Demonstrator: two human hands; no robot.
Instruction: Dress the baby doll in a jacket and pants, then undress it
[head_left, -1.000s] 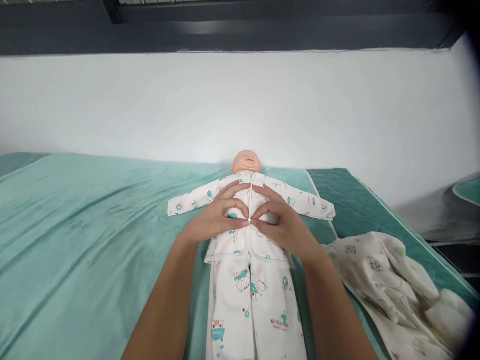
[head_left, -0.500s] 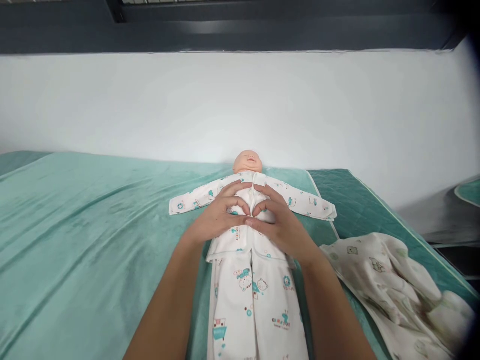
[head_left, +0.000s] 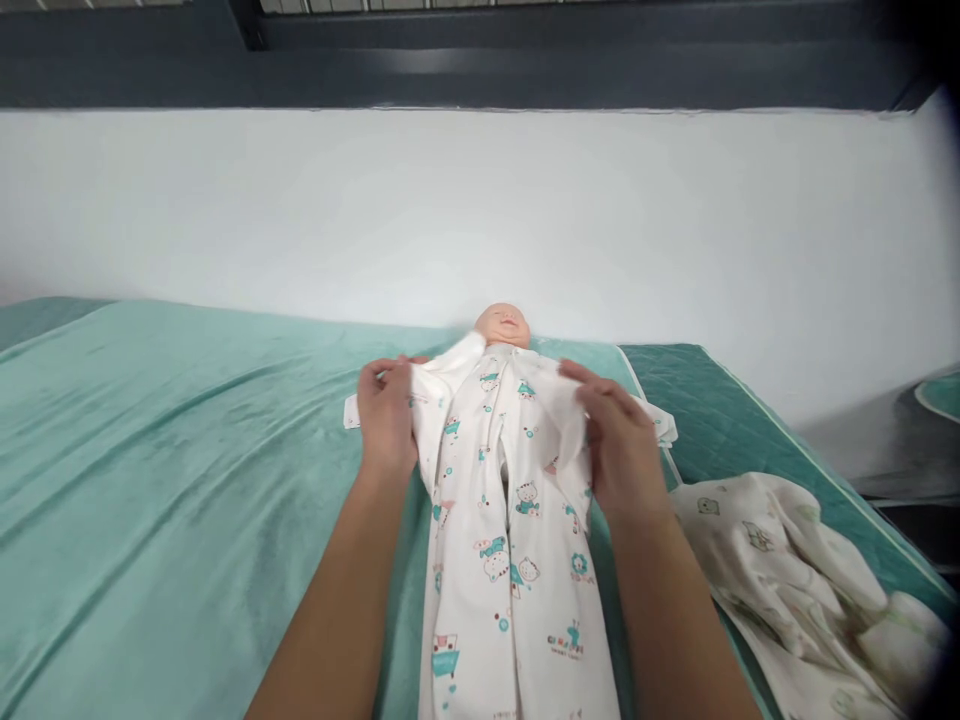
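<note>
A baby doll (head_left: 504, 325) lies on its back, its head toward the wall. Its white printed baby top (head_left: 436, 385) is spread apart at the front. White printed baby trousers (head_left: 517, 560) show beneath, reaching up to the doll's chest. At the top's left side, my left hand (head_left: 387, 410) is closed on the edge of the front panel. My right hand (head_left: 621, 430) has its fingers curled around the opposite panel, which is smeared by motion. Both sleeves lie stretched out sideways, partly hidden behind my hands.
A crumpled white printed baby garment (head_left: 795, 570) lies to the right of my right forearm. Pale green sheet (head_left: 187, 480) with wrinkles covers the bed, and a darker green quilted mat (head_left: 675, 385) lies at the right. Behind stands a white wall (head_left: 375, 210) below a dark frame (head_left: 480, 75).
My hands have moved apart from the middle of the doll's chest to either side. The top's front panels have parted with them, uncovering the upper part of the trousers.
</note>
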